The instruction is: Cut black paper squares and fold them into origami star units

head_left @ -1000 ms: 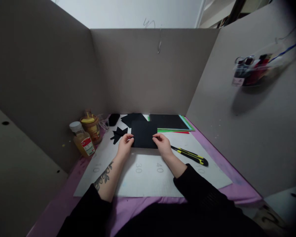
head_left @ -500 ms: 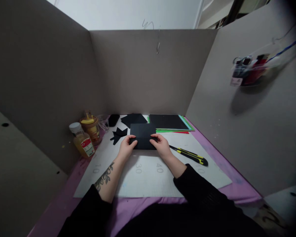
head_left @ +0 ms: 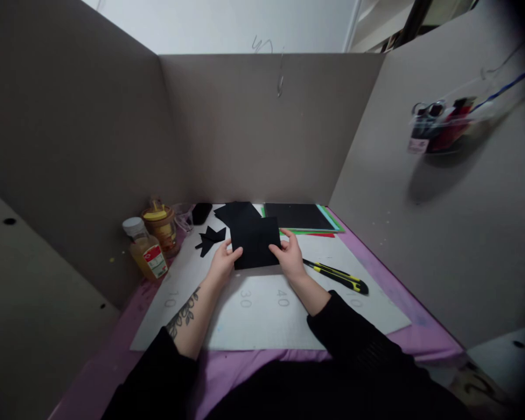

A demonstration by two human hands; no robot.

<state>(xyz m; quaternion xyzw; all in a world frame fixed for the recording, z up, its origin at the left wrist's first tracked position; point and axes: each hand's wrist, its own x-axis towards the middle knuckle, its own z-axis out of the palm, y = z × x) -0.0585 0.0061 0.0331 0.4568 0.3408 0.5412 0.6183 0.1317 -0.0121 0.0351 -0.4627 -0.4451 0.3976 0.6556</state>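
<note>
A square sheet of black paper [head_left: 256, 242] is held up between both hands above the white mat [head_left: 262, 315]. My left hand [head_left: 223, 260] pinches its left edge near the lower corner, thumb on the near face. On the opposite edge, my right hand [head_left: 289, 255] grips it the same way, with the fingers partly hidden behind. Left of the sheet lies a folded black paper shape with pointed tips [head_left: 210, 240]. Several black paper squares [head_left: 240, 212] overlap behind it. To the right of my right hand rests a black and yellow utility knife [head_left: 339, 276].
A stack of coloured sheets [head_left: 298, 216], black on top, lies at the back right. At the left stand a bottle of yellowish liquid [head_left: 147, 249], a brown cup [head_left: 161, 224] and a clear cup [head_left: 184, 217]. Grey panels enclose three sides. A clear holder with tools [head_left: 446, 125] hangs right.
The black sheet has tilted slightly, and its crease or fold line no longer shows. My right hand has shifted a little to the right along with its edge.
</note>
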